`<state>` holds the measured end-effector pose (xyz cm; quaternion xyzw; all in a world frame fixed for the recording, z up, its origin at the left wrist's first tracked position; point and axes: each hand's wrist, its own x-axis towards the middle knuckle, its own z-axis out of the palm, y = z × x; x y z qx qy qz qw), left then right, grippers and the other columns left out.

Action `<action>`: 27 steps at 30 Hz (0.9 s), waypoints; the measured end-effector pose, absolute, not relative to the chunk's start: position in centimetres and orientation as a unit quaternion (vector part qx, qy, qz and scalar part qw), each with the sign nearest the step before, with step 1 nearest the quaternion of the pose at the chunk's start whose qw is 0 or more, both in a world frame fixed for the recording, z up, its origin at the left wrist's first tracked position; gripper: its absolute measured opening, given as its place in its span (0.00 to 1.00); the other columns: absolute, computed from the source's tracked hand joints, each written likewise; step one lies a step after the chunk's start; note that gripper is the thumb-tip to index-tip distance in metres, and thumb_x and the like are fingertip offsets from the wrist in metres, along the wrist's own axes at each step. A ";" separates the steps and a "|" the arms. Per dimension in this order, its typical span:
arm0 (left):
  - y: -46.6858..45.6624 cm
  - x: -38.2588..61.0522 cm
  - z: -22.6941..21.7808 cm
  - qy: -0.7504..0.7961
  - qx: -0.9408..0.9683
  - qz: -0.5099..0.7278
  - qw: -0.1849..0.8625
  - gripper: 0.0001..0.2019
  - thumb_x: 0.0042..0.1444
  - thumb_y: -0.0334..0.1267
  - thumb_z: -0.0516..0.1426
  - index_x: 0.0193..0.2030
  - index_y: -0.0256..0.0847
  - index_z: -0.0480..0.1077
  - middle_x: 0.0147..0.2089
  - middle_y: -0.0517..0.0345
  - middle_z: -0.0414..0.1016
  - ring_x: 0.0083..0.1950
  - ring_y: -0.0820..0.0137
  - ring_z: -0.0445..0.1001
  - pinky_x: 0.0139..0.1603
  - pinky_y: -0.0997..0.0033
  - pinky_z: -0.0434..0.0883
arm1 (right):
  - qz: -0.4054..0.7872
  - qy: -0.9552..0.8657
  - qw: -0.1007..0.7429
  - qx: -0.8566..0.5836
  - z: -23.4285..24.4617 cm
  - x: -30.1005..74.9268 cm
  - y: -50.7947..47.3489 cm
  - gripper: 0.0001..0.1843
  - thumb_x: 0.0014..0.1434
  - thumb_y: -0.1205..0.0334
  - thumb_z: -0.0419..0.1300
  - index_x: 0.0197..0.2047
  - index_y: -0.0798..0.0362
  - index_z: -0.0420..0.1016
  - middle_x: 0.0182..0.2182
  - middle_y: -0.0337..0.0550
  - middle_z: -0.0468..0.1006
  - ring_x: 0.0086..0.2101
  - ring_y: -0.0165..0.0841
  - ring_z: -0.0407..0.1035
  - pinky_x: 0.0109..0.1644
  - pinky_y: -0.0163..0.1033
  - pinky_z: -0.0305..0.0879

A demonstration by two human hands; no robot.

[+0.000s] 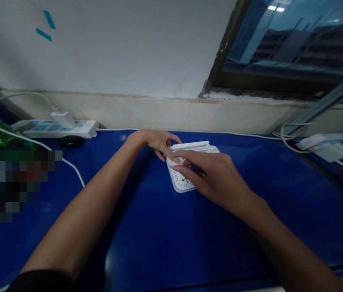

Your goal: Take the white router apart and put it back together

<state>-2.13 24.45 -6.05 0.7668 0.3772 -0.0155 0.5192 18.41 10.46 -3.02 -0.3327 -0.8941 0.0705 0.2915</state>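
The left hand (157,144) is gripping the white vented router (180,181) by its edge, while the right hand (212,176) is holding its top, fingers curled

A perforated plastic device (180,178) is laid on the desk (147,243). Behind it and to the left, a power strip (54,128) is set against the wall (129,48). A window (281,44) is set behind it to the right, and a flat plastic box (326,147) is placed farther right.

Left hand (156,142) and right hand (212,178) are bare, left sleeve (39,281) black.
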 end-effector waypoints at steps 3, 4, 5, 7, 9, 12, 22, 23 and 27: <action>25.0 -2.3 -6.1 0.350 0.805 -0.016 0.479 0.45 0.35 0.44 0.72 0.64 0.47 0.65 0.53 0.53 0.76 0.50 0.58 0.77 0.48 0.63 0.77 | 0.092 -0.906 0.252 -0.327 -2.6 18.8 10.4 0.19 0.70 0.63 0.56 0.63 0.50 0.71 0.41 0.41 0.85 0.35 0.31 0.77 0.40 0.34 0.66; 25.1 -2.4 -6.1 0.342 0.813 -0.016 0.470 0.44 0.35 0.45 0.72 0.64 0.48 0.66 0.53 0.53 0.76 0.51 0.57 0.77 0.49 0.62 0.76 | 0.094 -0.909 0.242 -0.326 -2.5 18.9 10.4 0.21 0.71 0.63 0.54 0.65 0.51 0.68 0.41 0.41 0.84 0.36 0.31 0.78 0.41 0.34 0.66; 25.2 -2.4 -6.1 0.335 0.820 -0.017 0.464 0.44 0.35 0.46 0.72 0.63 0.48 0.67 0.53 0.53 0.77 0.52 0.57 0.76 0.50 0.62 0.76 | 0.096 -0.911 0.232 -0.327 -2.4 19.0 10.4 0.22 0.71 0.63 0.53 0.67 0.51 0.66 0.41 0.42 0.84 0.36 0.32 0.78 0.41 0.35 0.67; 25.3 -2.5 -6.1 0.325 0.828 -0.014 0.456 0.43 0.36 0.47 0.72 0.62 0.48 0.68 0.52 0.54 0.78 0.54 0.56 0.75 0.51 0.61 0.76 | 0.102 -0.915 0.213 -0.328 -2.2 19.1 10.2 0.25 0.72 0.63 0.51 0.70 0.50 0.60 0.39 0.42 0.84 0.35 0.32 0.77 0.41 0.36 0.67; 25.3 -2.6 -6.1 0.318 0.832 -0.008 0.454 0.41 0.36 0.49 0.72 0.61 0.49 0.69 0.53 0.55 0.78 0.55 0.55 0.75 0.52 0.61 0.75 | 0.113 -0.915 0.196 -0.333 -2.0 19.2 10.0 0.27 0.72 0.63 0.50 0.72 0.48 0.55 0.40 0.42 0.83 0.34 0.32 0.76 0.40 0.36 0.67; 25.2 -2.6 -6.1 0.310 0.834 0.001 0.456 0.38 0.37 0.50 0.72 0.59 0.49 0.71 0.53 0.55 0.78 0.56 0.55 0.74 0.53 0.60 0.75 | 0.122 -0.915 0.186 -0.336 -1.7 19.2 9.7 0.29 0.72 0.63 0.49 0.74 0.47 0.51 0.42 0.42 0.82 0.35 0.33 0.75 0.41 0.37 0.67; 24.4 -2.1 -6.6 0.367 0.755 0.005 0.543 0.41 0.38 0.42 0.72 0.62 0.48 0.66 0.56 0.52 0.75 0.50 0.59 0.79 0.45 0.64 0.79 | 0.046 -0.899 0.241 -0.363 -3.6 18.6 10.8 0.20 0.70 0.57 0.56 0.63 0.50 0.67 0.37 0.42 0.83 0.28 0.32 0.73 0.34 0.36 0.61; 24.4 -2.1 -6.6 0.375 0.754 0.002 0.539 0.42 0.38 0.41 0.72 0.63 0.48 0.65 0.56 0.51 0.74 0.49 0.59 0.79 0.44 0.66 0.79 | 0.053 -0.901 0.237 -0.360 -3.6 18.7 10.8 0.19 0.69 0.57 0.57 0.61 0.50 0.68 0.37 0.42 0.83 0.28 0.32 0.73 0.34 0.35 0.60; 24.3 -2.1 -6.1 0.385 0.768 -0.016 0.512 0.43 0.37 0.40 0.71 0.64 0.48 0.64 0.57 0.52 0.72 0.47 0.60 0.79 0.40 0.70 0.79 | 0.120 -0.916 0.200 -0.326 -2.7 18.8 10.5 0.16 0.70 0.63 0.55 0.60 0.49 0.67 0.38 0.41 0.81 0.31 0.31 0.73 0.37 0.35 0.61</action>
